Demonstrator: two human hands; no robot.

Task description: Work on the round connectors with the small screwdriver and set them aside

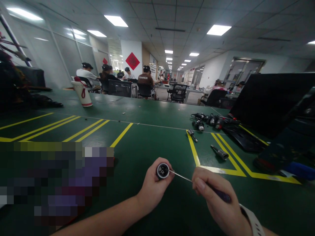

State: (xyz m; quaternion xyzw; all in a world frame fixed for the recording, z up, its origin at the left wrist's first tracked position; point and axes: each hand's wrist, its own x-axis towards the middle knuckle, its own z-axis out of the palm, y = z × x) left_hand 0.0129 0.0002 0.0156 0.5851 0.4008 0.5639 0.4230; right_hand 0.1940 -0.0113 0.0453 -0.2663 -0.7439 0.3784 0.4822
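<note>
My left hand (153,186) is closed around a small round metal part (162,170), its open end facing the camera. My right hand (216,200) grips a slim screwdriver (183,177) with a dark handle. The thin shaft's tip reaches into the open end of the round part. Both hands hover low over the green table (152,137), near its front edge. A pale watch strap shows on my right wrist.
Two loose metal bits (192,134) (220,152) lie inside yellow tape lines. Several dark drill parts (209,120) are heaped behind them. A black laptop (268,105) stands at right, a white cup (82,93) at back left. People sit at desks behind. A blurred patch covers the lower left.
</note>
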